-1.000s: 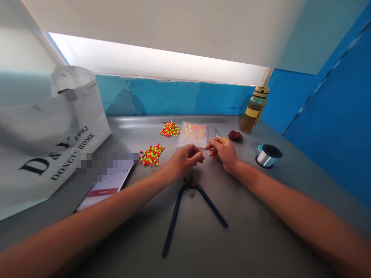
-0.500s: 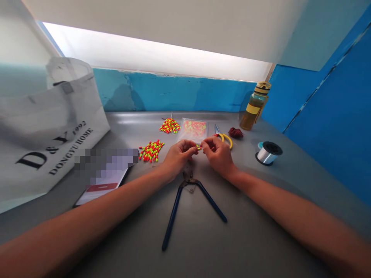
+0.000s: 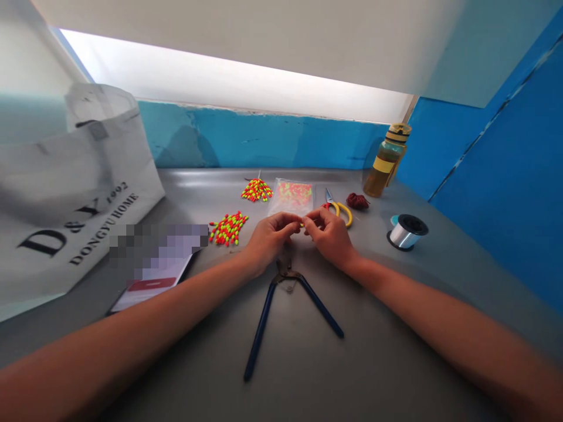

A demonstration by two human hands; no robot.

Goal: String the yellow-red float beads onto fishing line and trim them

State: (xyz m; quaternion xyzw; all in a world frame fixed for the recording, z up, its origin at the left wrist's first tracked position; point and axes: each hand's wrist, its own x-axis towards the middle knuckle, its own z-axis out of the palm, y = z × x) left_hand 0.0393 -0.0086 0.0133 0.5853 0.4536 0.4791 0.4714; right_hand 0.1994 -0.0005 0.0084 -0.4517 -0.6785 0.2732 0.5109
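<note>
My left hand (image 3: 272, 237) and my right hand (image 3: 328, 234) meet above the table, fingertips pinched close together. Between them a bit of a small yellow-and-red bead (image 3: 302, 224) shows, mostly covered by the fingers. On the left lies a loose pile of similar red and yellow beads (image 3: 229, 228). Farther back is a bunch of the same beads (image 3: 257, 190), and a clear plastic bag (image 3: 294, 196) full of them lies behind my hands. Blue-handled pliers (image 3: 288, 274) rest just below my hands, their handles spread toward me.
Yellow-handled scissors (image 3: 341, 214), a dark red bundle of cord (image 3: 358, 201), a spool of clear line (image 3: 405, 233) and a drink bottle (image 3: 385, 164) stand or lie to the right. On the left are a phone (image 3: 153, 281) with a blurred screen and a large white bag (image 3: 101, 193).
My fingertips have closed in tighter, so less of the bead shows between them. The view has shifted very slightly; the things on the table stay put.
</note>
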